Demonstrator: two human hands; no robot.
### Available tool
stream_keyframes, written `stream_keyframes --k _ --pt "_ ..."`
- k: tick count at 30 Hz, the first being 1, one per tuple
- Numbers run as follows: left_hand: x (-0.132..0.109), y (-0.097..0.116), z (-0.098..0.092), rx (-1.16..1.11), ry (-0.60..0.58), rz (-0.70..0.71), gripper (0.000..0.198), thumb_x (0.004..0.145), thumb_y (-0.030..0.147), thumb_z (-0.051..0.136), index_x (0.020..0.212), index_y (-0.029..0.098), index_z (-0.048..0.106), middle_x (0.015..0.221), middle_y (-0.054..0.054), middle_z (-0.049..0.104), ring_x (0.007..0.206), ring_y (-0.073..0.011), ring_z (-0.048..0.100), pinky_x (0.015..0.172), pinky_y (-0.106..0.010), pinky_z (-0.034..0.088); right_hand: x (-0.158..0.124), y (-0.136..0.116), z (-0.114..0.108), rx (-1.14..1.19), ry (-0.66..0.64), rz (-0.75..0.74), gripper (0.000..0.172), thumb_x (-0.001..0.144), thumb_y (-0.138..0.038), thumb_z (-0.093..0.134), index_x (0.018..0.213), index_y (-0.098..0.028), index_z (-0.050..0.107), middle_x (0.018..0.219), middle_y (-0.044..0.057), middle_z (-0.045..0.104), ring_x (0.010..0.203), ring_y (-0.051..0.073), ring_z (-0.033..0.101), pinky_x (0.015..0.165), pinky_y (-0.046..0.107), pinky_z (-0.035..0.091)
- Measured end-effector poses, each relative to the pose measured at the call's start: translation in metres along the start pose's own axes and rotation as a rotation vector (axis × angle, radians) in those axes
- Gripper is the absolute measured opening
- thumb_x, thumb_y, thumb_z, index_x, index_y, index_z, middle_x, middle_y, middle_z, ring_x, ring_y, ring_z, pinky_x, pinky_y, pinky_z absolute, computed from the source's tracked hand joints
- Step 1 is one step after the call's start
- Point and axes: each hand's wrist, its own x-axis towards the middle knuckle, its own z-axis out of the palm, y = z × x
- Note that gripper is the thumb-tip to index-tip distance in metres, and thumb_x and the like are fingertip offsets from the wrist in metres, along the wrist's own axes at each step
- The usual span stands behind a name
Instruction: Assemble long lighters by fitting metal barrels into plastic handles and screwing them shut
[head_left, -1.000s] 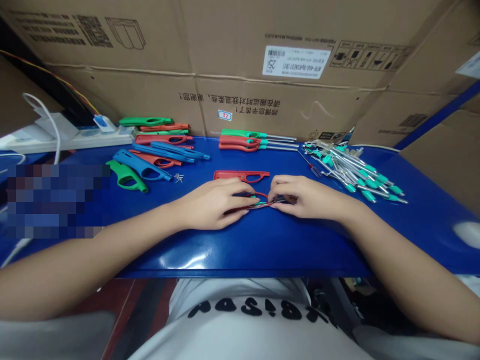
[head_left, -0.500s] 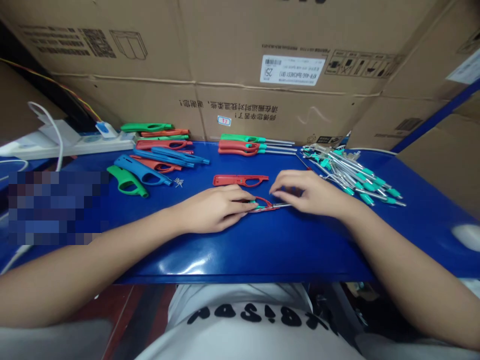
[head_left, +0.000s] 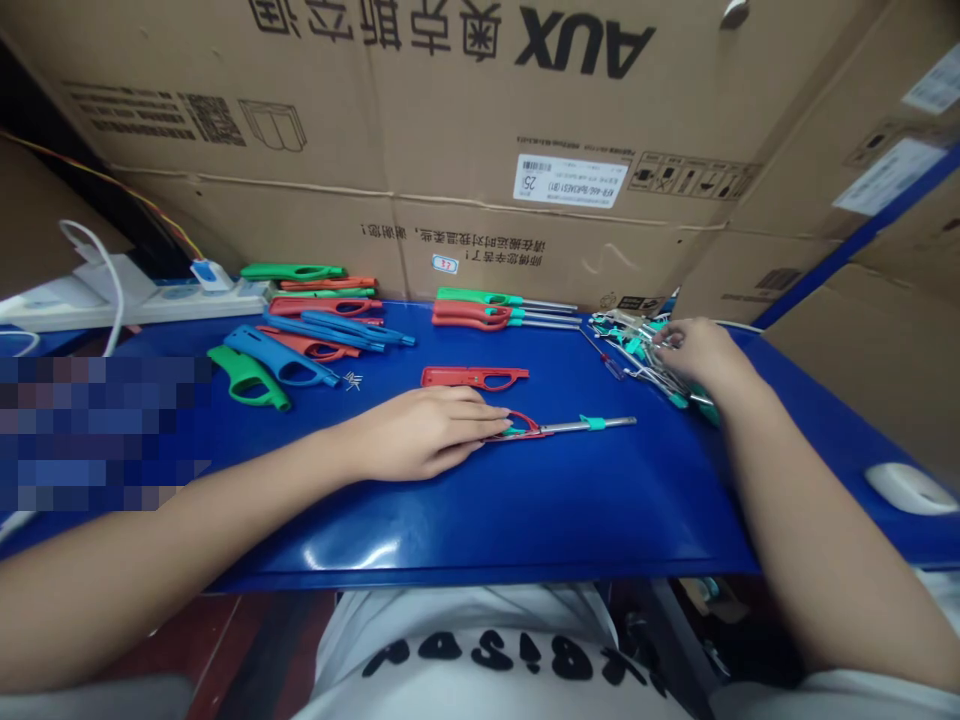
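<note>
My left hand [head_left: 424, 432] lies fingers-down on a red lighter handle half [head_left: 520, 428] on the blue table [head_left: 525, 500], pressing it in place. A metal rod with a teal collar [head_left: 589, 424] sticks out of it to the right. A second red handle half [head_left: 474, 377] lies just behind. My right hand [head_left: 694, 350] rests on the pile of metal rods with teal ends [head_left: 645, 350] at the right, fingers curled into it; what they grip is hidden.
Loose green, blue and red handle halves [head_left: 300, 330] lie at the back left, small screws [head_left: 352, 379] beside them. Assembled lighters [head_left: 495, 308] lie at the back centre. A power strip [head_left: 150, 295] and cardboard boxes [head_left: 480, 130] stand behind. A white object [head_left: 907, 487] sits far right.
My right hand has left the red handle and moved right and back onto the rod pile. The rod in the handle now shows. My left hand stayed put.
</note>
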Motion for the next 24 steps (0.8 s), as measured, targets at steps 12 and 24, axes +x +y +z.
stream_keyframes --k 12,24 --pt "0.001 0.001 -0.002 -0.072 -0.078 -0.056 0.051 0.097 0.011 0.050 0.146 0.026 0.054 0.135 -0.007 0.068 0.122 -0.0210 0.063 0.104 -0.036 0.054 0.005 0.007 0.000 -0.023 -0.069 0.054 0.028 0.075 -0.022 0.072 0.103 -0.017 0.071 0.106 0.016 0.072 0.092 0.028 0.066 0.070 0.033 0.045" --pt "-0.002 -0.002 0.006 -0.099 -0.038 -0.136 0.038 0.102 0.021 0.051 0.139 0.023 0.061 0.135 -0.005 0.068 0.123 -0.0198 0.064 0.107 -0.033 0.053 -0.011 -0.013 -0.013 -0.057 -0.127 0.141 0.015 0.075 -0.031 0.073 0.086 -0.021 0.076 0.092 0.013 0.075 0.084 0.030 0.070 0.062 0.034 0.047"
